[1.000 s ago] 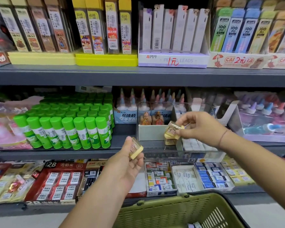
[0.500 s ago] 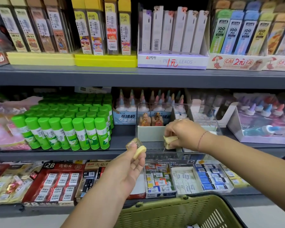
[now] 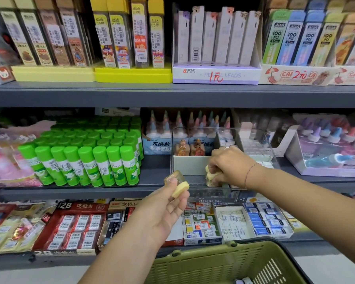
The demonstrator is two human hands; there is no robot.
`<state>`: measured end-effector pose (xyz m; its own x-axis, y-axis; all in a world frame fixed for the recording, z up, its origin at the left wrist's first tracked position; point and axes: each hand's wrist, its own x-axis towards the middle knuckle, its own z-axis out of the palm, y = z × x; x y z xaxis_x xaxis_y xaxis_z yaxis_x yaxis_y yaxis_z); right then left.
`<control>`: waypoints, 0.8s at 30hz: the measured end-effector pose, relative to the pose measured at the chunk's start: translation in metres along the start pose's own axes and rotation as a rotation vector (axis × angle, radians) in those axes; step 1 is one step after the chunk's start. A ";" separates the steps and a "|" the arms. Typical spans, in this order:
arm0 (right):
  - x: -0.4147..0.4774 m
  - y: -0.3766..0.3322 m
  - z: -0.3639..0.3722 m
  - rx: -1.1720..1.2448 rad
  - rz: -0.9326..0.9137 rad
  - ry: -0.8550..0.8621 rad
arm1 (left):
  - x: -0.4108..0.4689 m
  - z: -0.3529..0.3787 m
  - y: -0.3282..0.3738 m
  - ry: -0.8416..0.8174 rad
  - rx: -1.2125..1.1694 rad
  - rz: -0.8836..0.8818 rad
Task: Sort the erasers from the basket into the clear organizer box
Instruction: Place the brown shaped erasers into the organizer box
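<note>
My left hand [image 3: 164, 210] pinches a small yellow eraser in a clear case [image 3: 177, 184] just left of the clear organizer box [image 3: 193, 181] on the middle shelf. My right hand [image 3: 232, 168] reaches down into the box's front compartment and grips another yellow eraser [image 3: 211, 177] low against the box floor. Two brown figure erasers [image 3: 190, 148] stand in a white compartment at the back of the box. The green basket [image 3: 223, 263] sits below at the bottom edge, its inside mostly hidden.
Green glue sticks [image 3: 86, 158] stand in rows left of the box. Glue bottles [image 3: 184, 128] sit behind it, more bottles in a tray [image 3: 326, 152] to the right. Boxed erasers [image 3: 234, 220] fill the lower shelf; pencil leads [image 3: 215, 42] line the top shelf.
My right hand has gone down from above the box into its front compartment with the eraser. My left hand, still holding its eraser, has edged up and right toward the box.
</note>
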<state>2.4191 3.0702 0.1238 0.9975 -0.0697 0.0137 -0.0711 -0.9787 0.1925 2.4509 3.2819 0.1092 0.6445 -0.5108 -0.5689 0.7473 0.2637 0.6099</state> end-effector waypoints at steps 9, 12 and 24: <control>-0.039 -0.044 -0.039 0.509 -0.234 0.122 | 0.000 0.002 -0.005 -0.075 0.155 0.064; -0.037 -0.049 -0.032 0.443 -0.201 0.156 | -0.006 0.005 -0.010 -0.107 0.209 0.100; -0.018 0.000 0.009 0.247 0.179 0.193 | 0.029 -0.014 -0.019 0.072 0.975 0.557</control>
<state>2.4014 3.0695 0.1146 0.9492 -0.2294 0.2155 -0.2188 -0.9731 -0.0722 2.4575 3.2732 0.0733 0.8806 -0.4645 -0.0939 -0.0726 -0.3281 0.9419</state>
